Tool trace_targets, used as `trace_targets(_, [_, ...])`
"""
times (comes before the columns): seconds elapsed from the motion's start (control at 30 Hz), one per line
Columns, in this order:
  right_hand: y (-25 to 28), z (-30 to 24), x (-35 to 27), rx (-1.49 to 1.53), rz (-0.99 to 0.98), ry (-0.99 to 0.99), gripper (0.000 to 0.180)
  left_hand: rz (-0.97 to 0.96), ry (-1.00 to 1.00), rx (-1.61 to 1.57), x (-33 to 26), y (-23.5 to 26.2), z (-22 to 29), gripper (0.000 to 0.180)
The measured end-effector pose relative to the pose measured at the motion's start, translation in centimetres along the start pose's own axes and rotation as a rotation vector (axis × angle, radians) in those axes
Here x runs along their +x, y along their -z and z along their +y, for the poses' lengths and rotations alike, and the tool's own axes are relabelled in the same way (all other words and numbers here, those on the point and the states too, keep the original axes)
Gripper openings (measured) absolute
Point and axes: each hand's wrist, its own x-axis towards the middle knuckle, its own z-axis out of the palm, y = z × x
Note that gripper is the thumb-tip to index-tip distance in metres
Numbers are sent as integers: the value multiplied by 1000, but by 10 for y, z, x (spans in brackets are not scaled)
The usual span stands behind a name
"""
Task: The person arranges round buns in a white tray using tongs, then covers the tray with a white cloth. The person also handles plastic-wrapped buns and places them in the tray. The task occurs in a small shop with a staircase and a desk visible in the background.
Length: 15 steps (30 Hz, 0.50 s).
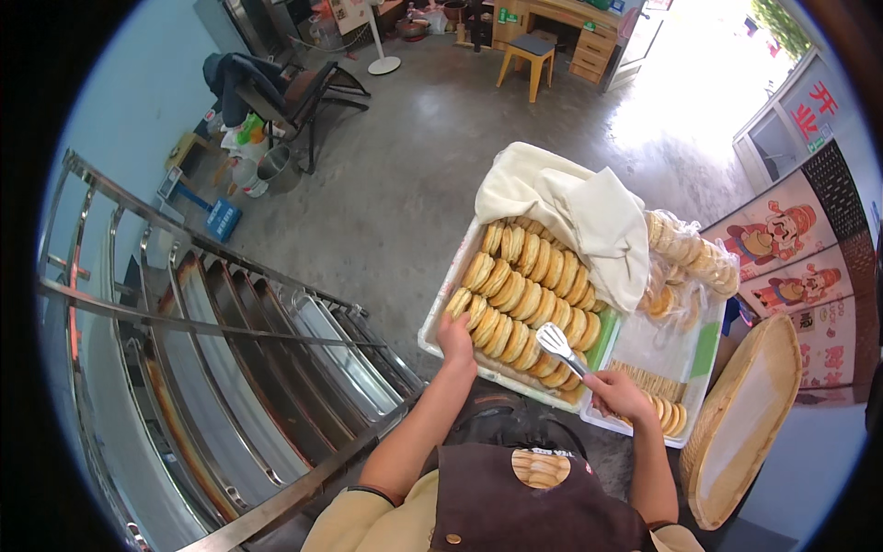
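Note:
Rows of round golden flatbreads [526, 299] stand on edge in a white tray [430, 322] in front of me. At the near left end of the front row is my left hand [456, 337], against the end flatbreads; its fingers are mostly hidden, so their grip does not show. My right hand [622, 396] is closed around the handle of metal tongs [555, 342]. The tongs point up and left over the front rows, and nothing shows between their tips. A cream cloth [598, 225] lies bunched over the far side of the flatbreads.
To the right, a second white tray [690, 396] holds bagged flatbreads [685, 253], a slatted mat [648, 377] and several loose flatbreads [671, 417]. A wicker basket [750, 414] leans beside it. A metal rack with trays [267, 345] fills the left. A folding chair [294, 92] and yellow stool [529, 60] stand farther off.

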Motion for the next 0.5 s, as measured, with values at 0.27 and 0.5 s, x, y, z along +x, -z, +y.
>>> trace_targets(0.27, [4,50,-50,346,122,-3,38,-95,296,-200,29,11,-40,65])
trace_targets(0.5, [12,86,-61,354,167,13,41,-211,437,-306,38,-17,-57,87])
